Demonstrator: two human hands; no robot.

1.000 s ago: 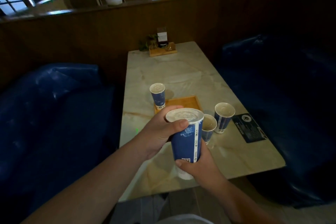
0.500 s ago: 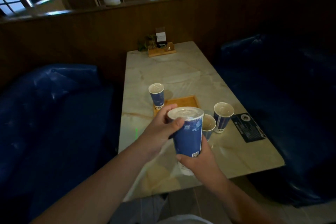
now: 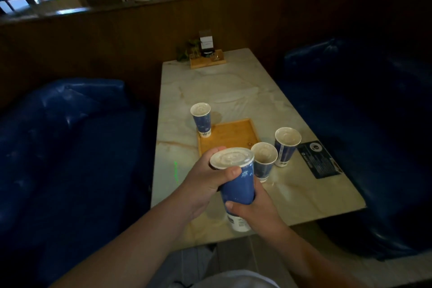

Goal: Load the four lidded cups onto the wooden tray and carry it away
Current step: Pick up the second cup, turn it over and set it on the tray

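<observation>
I hold a blue lidded cup [image 3: 237,182] in the air above the table's near edge. My left hand [image 3: 205,182] grips it near the lid and my right hand [image 3: 252,210] wraps its lower part. The wooden tray [image 3: 228,138] lies just beyond my hands on the marble table [image 3: 233,91]. A second lidded cup [image 3: 201,121] stands on the tray's far left corner. Two more lidded cups [image 3: 264,161] [image 3: 286,146] stand on the table to the right of the tray.
A black card [image 3: 319,159] lies at the table's right edge. A small wooden stand [image 3: 208,59] with a sign and a plant sits at the far end against the wooden partition. Blue padded benches [image 3: 70,138] flank the table on both sides.
The held cup has tilted and turned a little in my hands and shifted slightly toward the tray. The other cups and the tray have not moved.
</observation>
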